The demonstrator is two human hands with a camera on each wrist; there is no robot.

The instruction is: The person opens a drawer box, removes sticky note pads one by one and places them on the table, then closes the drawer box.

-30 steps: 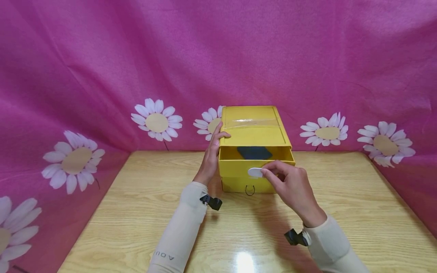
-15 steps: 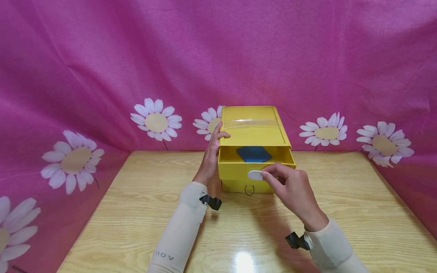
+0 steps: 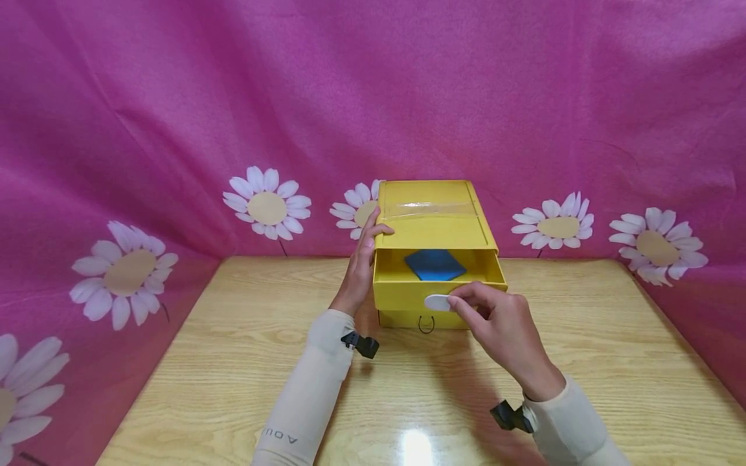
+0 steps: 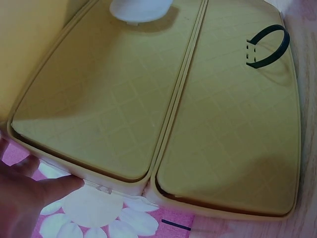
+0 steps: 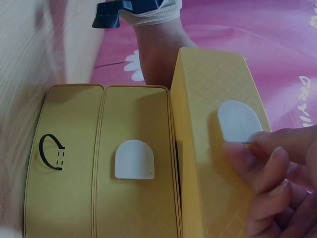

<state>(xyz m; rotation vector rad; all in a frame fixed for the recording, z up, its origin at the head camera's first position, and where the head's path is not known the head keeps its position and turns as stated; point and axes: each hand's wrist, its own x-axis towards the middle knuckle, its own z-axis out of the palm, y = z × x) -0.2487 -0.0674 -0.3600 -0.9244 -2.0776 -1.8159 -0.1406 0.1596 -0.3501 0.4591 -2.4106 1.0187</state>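
A yellow drawer box (image 3: 428,230) stands on the table with its top drawer (image 3: 396,296) pulled partway out. My right hand (image 3: 504,327) pinches the drawer's white tab handle (image 3: 436,302) between thumb and fingers, plain in the right wrist view at the tab (image 5: 238,121). Inside the drawer lies a flat, angular blue piece (image 3: 434,265), its back part under the box top. My left hand (image 3: 359,268) rests along the box's left side, one finger over the top edge; in the left wrist view its fingertips touch the box side (image 4: 94,179).
Below the pulled drawer are a middle drawer front with a white tab (image 5: 134,159) and a bottom one with a black loop handle (image 5: 49,152). Clear tape (image 3: 428,208) crosses the box top. A pink flowered cloth (image 3: 431,90) hangs behind the wooden table (image 3: 250,310).
My right hand has drawn the top drawer a little further out toward me, and more of the blue piece shows. My left hand has stayed at the box's side.
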